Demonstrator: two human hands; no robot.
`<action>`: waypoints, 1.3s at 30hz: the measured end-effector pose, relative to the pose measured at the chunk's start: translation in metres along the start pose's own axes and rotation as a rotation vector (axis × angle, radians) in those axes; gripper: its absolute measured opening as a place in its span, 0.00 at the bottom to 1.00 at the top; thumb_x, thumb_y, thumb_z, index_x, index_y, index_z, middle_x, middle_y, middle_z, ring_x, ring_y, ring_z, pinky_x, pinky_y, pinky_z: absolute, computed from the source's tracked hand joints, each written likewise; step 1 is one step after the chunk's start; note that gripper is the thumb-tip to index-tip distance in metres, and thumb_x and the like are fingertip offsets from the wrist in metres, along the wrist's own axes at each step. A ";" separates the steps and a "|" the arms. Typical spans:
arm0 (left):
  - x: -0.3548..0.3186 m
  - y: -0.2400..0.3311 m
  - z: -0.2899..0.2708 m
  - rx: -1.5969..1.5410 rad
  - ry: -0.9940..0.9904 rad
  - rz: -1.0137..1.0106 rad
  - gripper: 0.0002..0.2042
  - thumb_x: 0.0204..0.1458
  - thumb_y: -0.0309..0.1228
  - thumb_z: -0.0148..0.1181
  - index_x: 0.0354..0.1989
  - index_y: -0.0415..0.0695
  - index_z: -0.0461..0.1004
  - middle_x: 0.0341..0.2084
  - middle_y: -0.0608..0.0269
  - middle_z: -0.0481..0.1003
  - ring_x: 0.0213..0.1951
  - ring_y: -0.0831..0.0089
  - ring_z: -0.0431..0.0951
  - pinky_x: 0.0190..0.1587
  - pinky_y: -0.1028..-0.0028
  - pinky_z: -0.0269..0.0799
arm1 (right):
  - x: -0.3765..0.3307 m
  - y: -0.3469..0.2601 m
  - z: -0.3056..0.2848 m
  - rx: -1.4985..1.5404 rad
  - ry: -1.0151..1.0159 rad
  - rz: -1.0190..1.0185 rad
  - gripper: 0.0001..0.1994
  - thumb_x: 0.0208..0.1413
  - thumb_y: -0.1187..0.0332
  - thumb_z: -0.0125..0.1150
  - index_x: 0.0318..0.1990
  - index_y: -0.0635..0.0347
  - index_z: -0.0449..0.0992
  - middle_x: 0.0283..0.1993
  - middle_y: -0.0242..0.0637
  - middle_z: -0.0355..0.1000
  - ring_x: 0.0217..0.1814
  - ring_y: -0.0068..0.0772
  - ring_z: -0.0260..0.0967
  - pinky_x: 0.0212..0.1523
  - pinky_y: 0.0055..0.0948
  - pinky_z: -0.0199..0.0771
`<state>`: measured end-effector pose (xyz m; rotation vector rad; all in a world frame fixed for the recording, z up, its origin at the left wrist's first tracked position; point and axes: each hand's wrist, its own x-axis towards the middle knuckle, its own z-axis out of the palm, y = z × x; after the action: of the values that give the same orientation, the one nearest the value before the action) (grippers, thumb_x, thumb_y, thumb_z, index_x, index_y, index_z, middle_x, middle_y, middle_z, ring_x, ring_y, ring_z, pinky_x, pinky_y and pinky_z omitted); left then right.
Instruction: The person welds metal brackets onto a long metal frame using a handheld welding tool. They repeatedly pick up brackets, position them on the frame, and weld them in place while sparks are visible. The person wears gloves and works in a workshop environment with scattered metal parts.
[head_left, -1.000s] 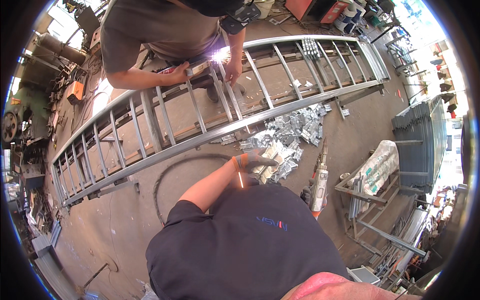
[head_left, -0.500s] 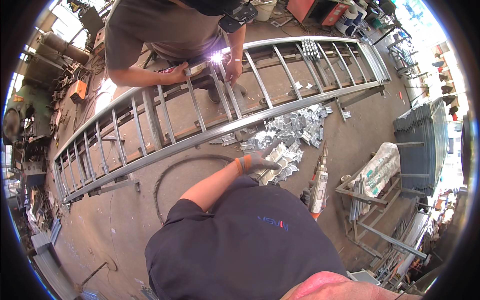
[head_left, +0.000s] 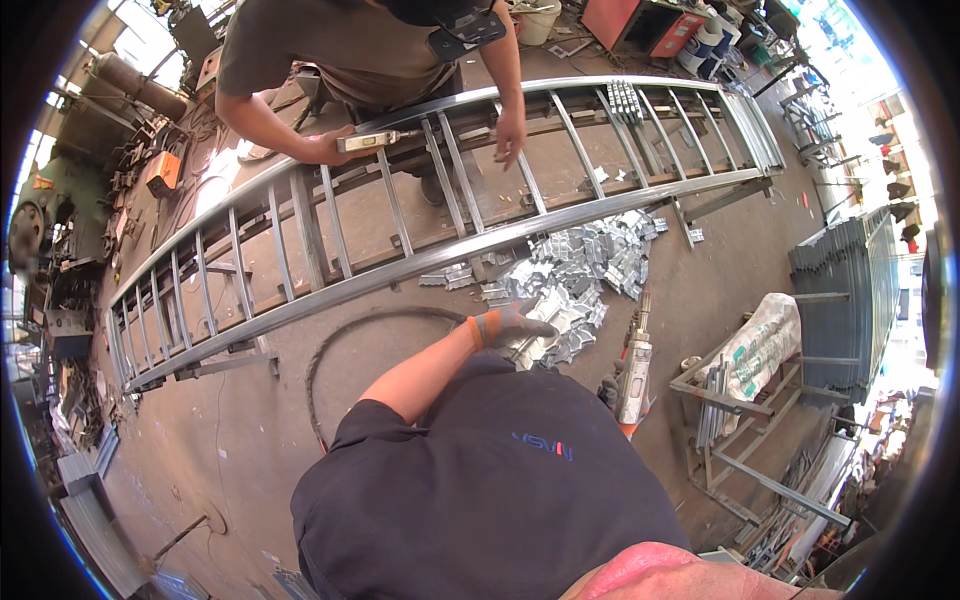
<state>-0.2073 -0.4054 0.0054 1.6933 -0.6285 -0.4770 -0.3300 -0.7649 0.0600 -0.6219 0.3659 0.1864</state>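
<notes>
My left hand (head_left: 503, 325), in a grey glove with an orange cuff, is closed around pale metal brackets (head_left: 550, 312) in front of my belly. Its fingers partly cover them, and the grip's underside is hidden. At my right side, my right hand (head_left: 610, 390), in a dark glove, grips a welding gun (head_left: 635, 378) whose nozzle points away from me. Beyond my left hand, a heap of loose silver brackets (head_left: 612, 250) lies on the floor beside a long metal ladder (head_left: 440, 250) raised on supports.
Across the ladder stands a co-worker (head_left: 330, 60), one hand holding another welding gun (head_left: 368, 142). A dark hose (head_left: 330, 340) curves over the floor at left. To my right are a metal frame rack (head_left: 735, 405) with a white sack (head_left: 765, 345) and stacked grey panels (head_left: 845, 300).
The bright welding spark is gone. The co-worker's gun has drawn back to the left, and their other hand has moved right, off the rung. My hands have barely moved.
</notes>
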 end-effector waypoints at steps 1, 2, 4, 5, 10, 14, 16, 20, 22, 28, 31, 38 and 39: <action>-0.002 0.002 0.000 0.093 -0.023 0.029 0.25 0.63 0.30 0.64 0.70 0.48 0.72 0.59 0.54 0.79 0.59 0.64 0.77 0.68 0.64 0.68 | 0.001 0.000 -0.001 -0.004 0.001 -0.014 0.33 0.69 0.53 0.57 0.70 0.74 0.67 0.45 0.42 0.73 0.39 0.36 0.76 0.40 0.32 0.84; -0.004 0.005 0.000 0.043 0.033 0.116 0.22 0.65 0.24 0.61 0.68 0.54 0.78 0.56 0.59 0.84 0.55 0.66 0.81 0.67 0.63 0.71 | 0.001 -0.002 -0.001 -0.013 -0.014 -0.008 0.31 0.70 0.53 0.56 0.69 0.74 0.68 0.44 0.42 0.73 0.39 0.37 0.76 0.40 0.32 0.85; -0.004 0.014 0.002 -0.276 0.043 -0.159 0.23 0.63 0.27 0.62 0.68 0.50 0.77 0.57 0.58 0.83 0.58 0.65 0.80 0.67 0.62 0.70 | 0.001 -0.006 0.002 -0.039 -0.060 0.020 0.29 0.72 0.54 0.55 0.68 0.73 0.69 0.42 0.42 0.74 0.37 0.37 0.76 0.39 0.33 0.85; -0.004 0.019 0.002 -0.394 0.064 -0.179 0.24 0.62 0.30 0.64 0.68 0.46 0.75 0.58 0.56 0.81 0.59 0.65 0.79 0.67 0.62 0.71 | 0.001 -0.008 0.005 -0.016 -0.065 0.055 0.29 0.72 0.53 0.55 0.67 0.73 0.70 0.41 0.43 0.73 0.37 0.37 0.76 0.38 0.32 0.84; -0.002 0.037 -0.001 -0.264 0.037 -0.174 0.22 0.59 0.26 0.65 0.63 0.49 0.80 0.58 0.53 0.81 0.53 0.62 0.80 0.60 0.62 0.73 | 0.000 -0.013 0.024 0.131 -0.057 0.125 0.31 0.73 0.45 0.53 0.65 0.68 0.72 0.34 0.45 0.72 0.32 0.37 0.73 0.33 0.29 0.78; -0.006 0.040 -0.001 -0.306 0.057 -0.104 0.22 0.59 0.23 0.64 0.62 0.53 0.83 0.55 0.54 0.80 0.48 0.58 0.79 0.58 0.61 0.72 | 0.000 -0.011 0.029 0.165 -0.126 0.168 0.33 0.72 0.41 0.51 0.66 0.65 0.72 0.32 0.45 0.71 0.29 0.36 0.70 0.30 0.29 0.74; -0.006 0.039 0.001 -0.264 0.068 -0.088 0.23 0.58 0.23 0.64 0.62 0.54 0.83 0.52 0.57 0.80 0.48 0.57 0.79 0.58 0.61 0.72 | 0.000 -0.010 0.026 0.215 -0.055 0.157 0.34 0.72 0.41 0.51 0.67 0.65 0.71 0.31 0.46 0.71 0.29 0.36 0.70 0.30 0.29 0.74; -0.006 0.027 0.009 -0.121 0.061 -0.016 0.23 0.58 0.23 0.63 0.62 0.54 0.83 0.48 0.61 0.81 0.49 0.59 0.78 0.56 0.60 0.74 | 0.001 -0.014 0.017 0.199 -0.069 0.180 0.34 0.72 0.40 0.51 0.69 0.62 0.70 0.35 0.47 0.72 0.30 0.36 0.71 0.30 0.29 0.75; -0.005 0.014 0.015 -0.217 0.073 -0.083 0.23 0.58 0.23 0.63 0.62 0.54 0.83 0.50 0.60 0.82 0.52 0.60 0.78 0.56 0.60 0.74 | 0.000 -0.016 0.013 0.114 -0.061 0.177 0.34 0.72 0.40 0.51 0.69 0.62 0.70 0.37 0.48 0.72 0.31 0.36 0.71 0.31 0.30 0.76; -0.009 -0.009 0.023 -0.214 0.079 -0.032 0.23 0.58 0.24 0.64 0.64 0.52 0.81 0.55 0.60 0.82 0.53 0.62 0.81 0.56 0.63 0.76 | 0.000 -0.020 0.011 0.167 -0.191 0.258 0.35 0.72 0.40 0.51 0.69 0.64 0.70 0.37 0.46 0.73 0.34 0.36 0.73 0.31 0.29 0.77; -0.016 0.015 0.017 0.100 0.097 0.071 0.24 0.58 0.26 0.68 0.65 0.48 0.78 0.54 0.61 0.82 0.51 0.67 0.81 0.56 0.67 0.77 | -0.001 -0.019 0.014 0.189 -0.137 0.224 0.35 0.72 0.40 0.51 0.67 0.66 0.71 0.39 0.45 0.74 0.34 0.35 0.74 0.30 0.28 0.77; -0.055 0.108 0.014 -0.763 0.197 -0.526 0.28 0.55 0.30 0.75 0.65 0.42 0.73 0.53 0.64 0.80 0.52 0.78 0.78 0.55 0.71 0.78 | -0.005 -0.006 0.027 -0.251 0.065 0.052 0.25 0.68 0.59 0.64 0.65 0.67 0.74 0.39 0.40 0.79 0.31 0.28 0.75 0.33 0.28 0.80; -0.068 0.117 0.016 -0.830 0.237 -0.503 0.28 0.55 0.30 0.75 0.65 0.41 0.73 0.53 0.65 0.80 0.51 0.78 0.79 0.54 0.71 0.78 | -0.005 -0.001 0.030 -0.514 0.032 -0.109 0.24 0.67 0.63 0.67 0.65 0.66 0.74 0.38 0.39 0.80 0.31 0.26 0.74 0.34 0.27 0.80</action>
<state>-0.2870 -0.3911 0.1149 1.0571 0.1878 -0.7493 -0.3261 -0.7480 0.0854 -1.1504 0.3145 0.1670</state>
